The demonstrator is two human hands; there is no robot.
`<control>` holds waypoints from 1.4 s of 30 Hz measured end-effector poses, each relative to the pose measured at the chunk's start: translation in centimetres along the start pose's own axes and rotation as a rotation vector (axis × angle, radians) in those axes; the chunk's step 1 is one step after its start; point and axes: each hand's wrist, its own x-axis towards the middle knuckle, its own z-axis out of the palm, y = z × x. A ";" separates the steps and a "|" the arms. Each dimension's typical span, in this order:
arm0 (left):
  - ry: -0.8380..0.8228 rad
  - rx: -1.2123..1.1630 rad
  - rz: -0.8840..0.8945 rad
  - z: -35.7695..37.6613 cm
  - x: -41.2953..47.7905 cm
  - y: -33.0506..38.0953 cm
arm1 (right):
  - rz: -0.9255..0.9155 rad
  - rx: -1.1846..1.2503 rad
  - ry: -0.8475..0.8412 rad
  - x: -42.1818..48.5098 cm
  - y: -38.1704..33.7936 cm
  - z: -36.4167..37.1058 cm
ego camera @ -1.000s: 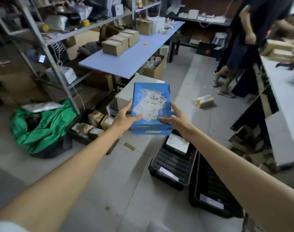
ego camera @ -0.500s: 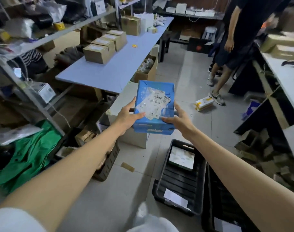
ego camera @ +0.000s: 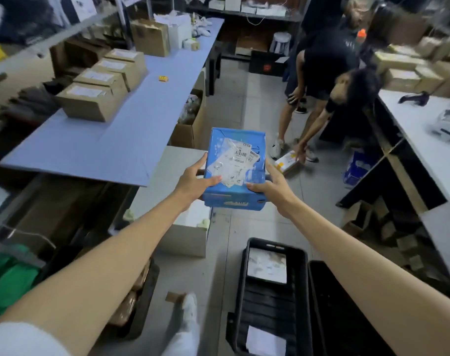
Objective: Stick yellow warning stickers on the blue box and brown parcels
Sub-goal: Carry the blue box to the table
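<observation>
I hold a blue box (ego camera: 234, 150) with white shipping labels on its top out in front of me, above the floor. My left hand (ego camera: 195, 180) grips its left side, thumb on top. Its right side is gripped by my right hand (ego camera: 269, 185). Three brown parcels (ego camera: 90, 100) stand in a row on the long blue table (ego camera: 95, 147) at the left. A small yellow sticker item (ego camera: 163, 78) lies on that table beyond them.
Two black crates (ego camera: 267, 299) sit on the floor at my feet. A white box (ego camera: 172, 176) stands beside the table. Another person (ego camera: 329, 80) bends over a parcel (ego camera: 286, 162) on the floor ahead. A white counter (ego camera: 424, 134) with parcels runs along the right.
I have walked forward with the blue box in both hands; the blue table is nearer. The person ahead has bent down to the parcel on the floor.
</observation>
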 end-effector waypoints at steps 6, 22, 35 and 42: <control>-0.044 -0.044 0.030 -2.4 10.4 2.5 | -0.005 -0.014 0.068 9.2 -3.5 0.3; -0.066 -0.049 0.020 0.0 36.2 8.0 | -0.021 -0.045 0.099 33.4 -8.6 -6.6; 0.043 -0.135 0.007 0.8 55.1 12.7 | -0.046 -0.076 -0.023 53.7 -13.8 -11.7; 0.102 -0.191 -0.006 0.2 67.2 15.1 | -0.037 -0.115 -0.053 67.6 -16.5 -13.6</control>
